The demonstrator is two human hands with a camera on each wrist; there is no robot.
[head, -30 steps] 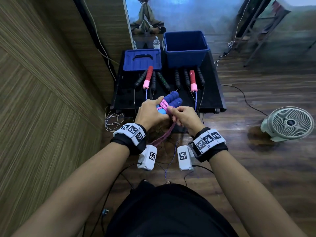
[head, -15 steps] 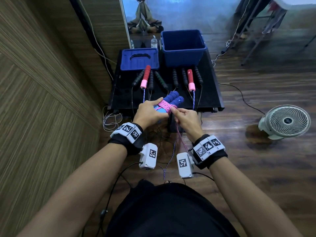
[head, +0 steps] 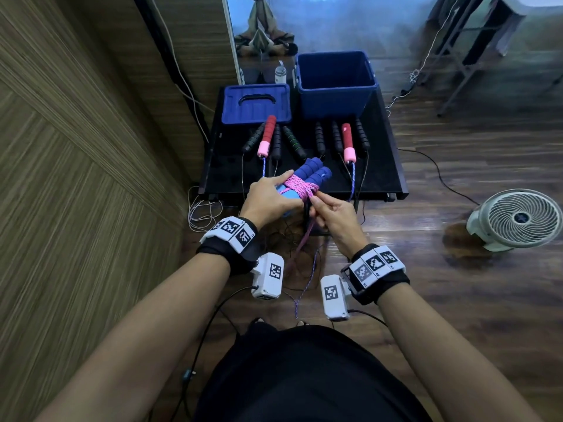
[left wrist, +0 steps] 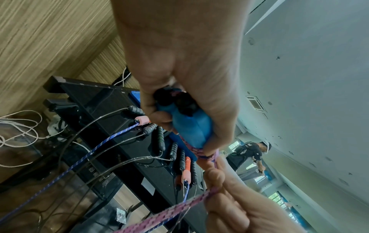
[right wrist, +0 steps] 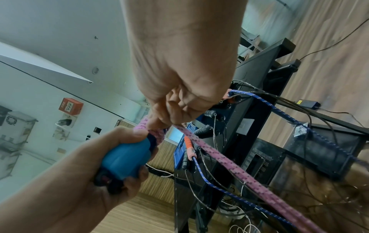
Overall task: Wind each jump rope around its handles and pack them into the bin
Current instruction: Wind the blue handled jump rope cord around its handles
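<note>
Pink rope [head: 300,187] now bands the blue handles [head: 307,175] more thickly than a second ago. The left hand [head: 268,200] grips the pair above the table's near edge; the right hand [head: 333,213] pinches the loose tail. More turns remain; the bin [head: 335,95] waits behind.

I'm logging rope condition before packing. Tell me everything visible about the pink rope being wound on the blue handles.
The pink rope is a flat braided cord, pink flecked with darker dashes, seemingly woven fabric. Several turns cross around the two blue handles held side by side, just above their lighter blue ends. The left hand grips those handles; the right hand pinches the free length close to the wraps. From there the rope runs taut, then hangs down toward the floor between the wrists.
</note>
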